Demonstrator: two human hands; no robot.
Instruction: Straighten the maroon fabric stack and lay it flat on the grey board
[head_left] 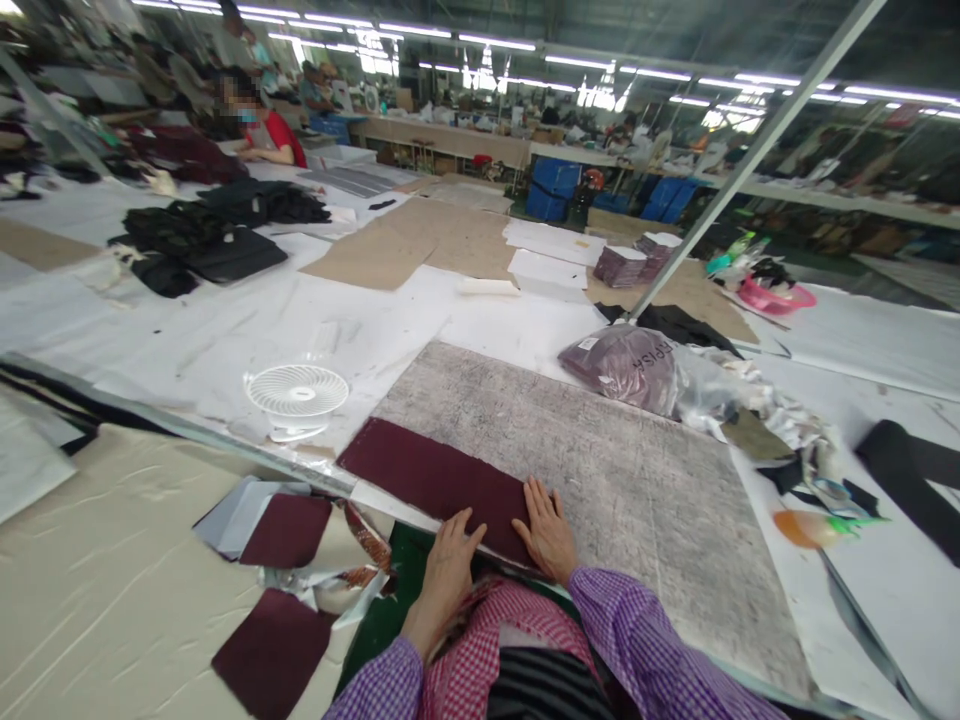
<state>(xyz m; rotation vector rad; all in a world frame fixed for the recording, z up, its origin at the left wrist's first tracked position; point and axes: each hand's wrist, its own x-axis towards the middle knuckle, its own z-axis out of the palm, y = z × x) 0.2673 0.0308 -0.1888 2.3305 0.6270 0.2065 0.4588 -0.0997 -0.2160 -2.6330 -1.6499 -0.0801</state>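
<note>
A long strip of maroon fabric lies flat along the near edge of a grey mottled board. My right hand rests on the strip's right end, fingers spread. At the strip's near edge, my left hand lies with its fingers stretched out, the fingertips touching or just beside the cloth. Neither hand grips anything. The strip's near right corner is partly hidden by my hands.
A white fan stands left of the board. Maroon fabric scraps lie at lower left. A plastic bag, a slanted metal pole and an orange spray bottle are to the right. A person in red sits far left.
</note>
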